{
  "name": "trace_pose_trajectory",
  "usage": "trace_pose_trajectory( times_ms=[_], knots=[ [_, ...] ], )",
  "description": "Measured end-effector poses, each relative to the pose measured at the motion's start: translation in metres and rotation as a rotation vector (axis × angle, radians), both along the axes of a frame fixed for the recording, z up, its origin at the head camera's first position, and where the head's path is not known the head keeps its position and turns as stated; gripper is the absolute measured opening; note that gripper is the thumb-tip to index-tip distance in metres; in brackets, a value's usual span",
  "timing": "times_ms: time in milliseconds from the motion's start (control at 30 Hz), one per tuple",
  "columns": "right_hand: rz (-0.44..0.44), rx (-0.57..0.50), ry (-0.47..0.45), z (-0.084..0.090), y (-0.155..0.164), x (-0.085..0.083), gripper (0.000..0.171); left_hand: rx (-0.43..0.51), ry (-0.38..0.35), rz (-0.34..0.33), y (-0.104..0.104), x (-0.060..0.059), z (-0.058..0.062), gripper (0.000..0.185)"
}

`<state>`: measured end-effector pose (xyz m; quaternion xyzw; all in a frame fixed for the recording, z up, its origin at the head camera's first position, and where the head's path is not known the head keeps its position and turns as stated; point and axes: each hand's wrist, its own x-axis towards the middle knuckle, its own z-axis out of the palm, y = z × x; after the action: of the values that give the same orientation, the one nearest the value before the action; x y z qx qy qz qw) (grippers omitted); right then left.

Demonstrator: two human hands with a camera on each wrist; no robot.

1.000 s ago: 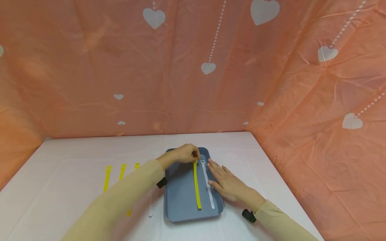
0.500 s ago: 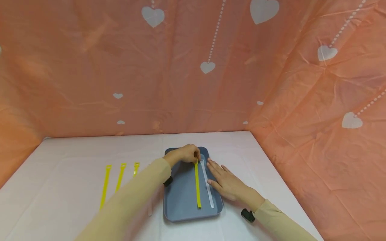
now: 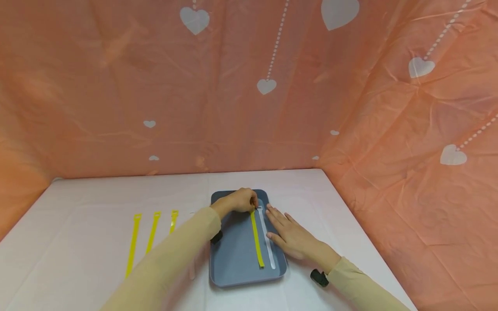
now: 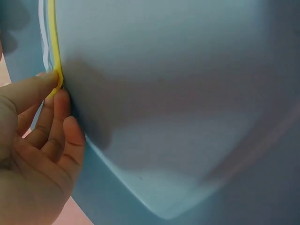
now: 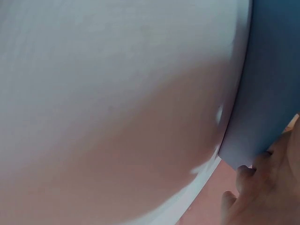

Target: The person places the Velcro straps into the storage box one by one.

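My left hand (image 3: pixel 242 200) reaches over the far part of a blue-grey tray (image 3: pixel 229 270) and pinches the far end of a yellow cable tie (image 3: pixel 256 242). In the left wrist view, the thumb and fingers close on the yellow tie (image 4: pixel 54 42), which bends at the pinch. A white cable tie (image 3: pixel 268 246) with a slotted head lies in the tray just to its right. My right hand (image 3: pixel 289 235) lies along the tray's right rim with its fingers straight. In the right wrist view, the fingers of the right hand (image 5: pixel 267 187) show at the tray's outer wall (image 5: pixel 267 79).
Left of the tray, several more yellow cable ties (image 3: pixel 132 248) lie in a row on the white table (image 3: pixel 78 224), partly hidden by the left sleeve (image 3: pixel 167 259). Another pale tie (image 3: pixel 192 270) shows beside the sleeve. An orange curtain (image 3: pixel 233 129) with hearts hangs behind.
My left hand has shifted slightly right and nearer. The near end of the yellow tie has swung right, toward the white tie. My right hand has stayed at the rim.
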<state>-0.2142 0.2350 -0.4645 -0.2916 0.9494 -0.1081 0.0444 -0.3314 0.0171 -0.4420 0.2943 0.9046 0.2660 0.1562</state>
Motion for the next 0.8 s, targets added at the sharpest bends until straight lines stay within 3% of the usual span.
trace_pose_trajectory(
  times_ms=[533, 800],
  knots=[
    [0.006, -0.023, 0.002, 0.002, -0.003, 0.001, 0.07, -0.14, 0.168, 0.015, 0.002, 0.009, 0.009, 0.01],
    [-0.001, -0.005, -0.001, 0.004, -0.003, 0.002, 0.07, -0.086, 0.208, 0.014, -0.001, 0.01, 0.015, 0.011]
  ],
)
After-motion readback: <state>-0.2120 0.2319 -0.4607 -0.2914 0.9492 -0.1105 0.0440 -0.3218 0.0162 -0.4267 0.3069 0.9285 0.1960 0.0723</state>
